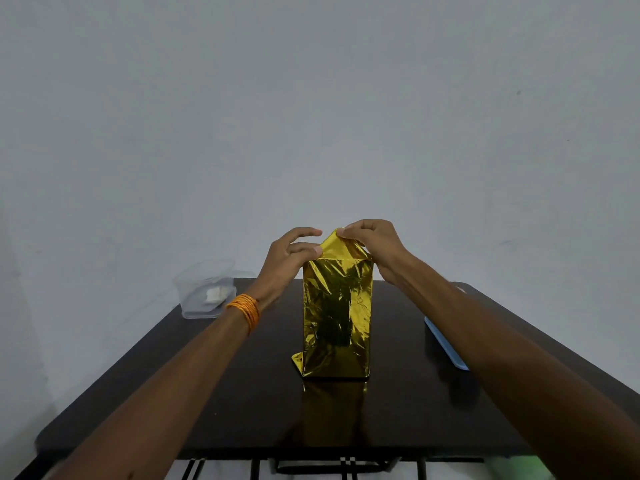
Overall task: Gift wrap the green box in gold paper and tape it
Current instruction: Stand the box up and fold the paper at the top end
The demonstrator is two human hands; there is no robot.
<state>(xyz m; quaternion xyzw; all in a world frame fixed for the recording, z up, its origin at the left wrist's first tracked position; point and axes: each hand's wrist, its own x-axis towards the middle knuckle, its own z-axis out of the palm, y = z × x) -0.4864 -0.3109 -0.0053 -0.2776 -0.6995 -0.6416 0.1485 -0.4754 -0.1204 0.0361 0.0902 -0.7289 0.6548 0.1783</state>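
Note:
A tall box wrapped in shiny gold paper [337, 317] stands upright in the middle of the dark table [242, 393]; none of its green shows. At the top a pointed gold flap [341, 249] sticks up. My left hand [291, 258] touches the flap's left edge with thumb and fingertips. My right hand [372, 247] pinches the flap's tip from the right. A small fold of gold paper [298, 360] juts out at the bottom left of the box.
A clear plastic container [206, 289] with something white inside sits at the table's far left corner. A flat blue object [446, 344] lies along the right side. A grey wall rises behind the table.

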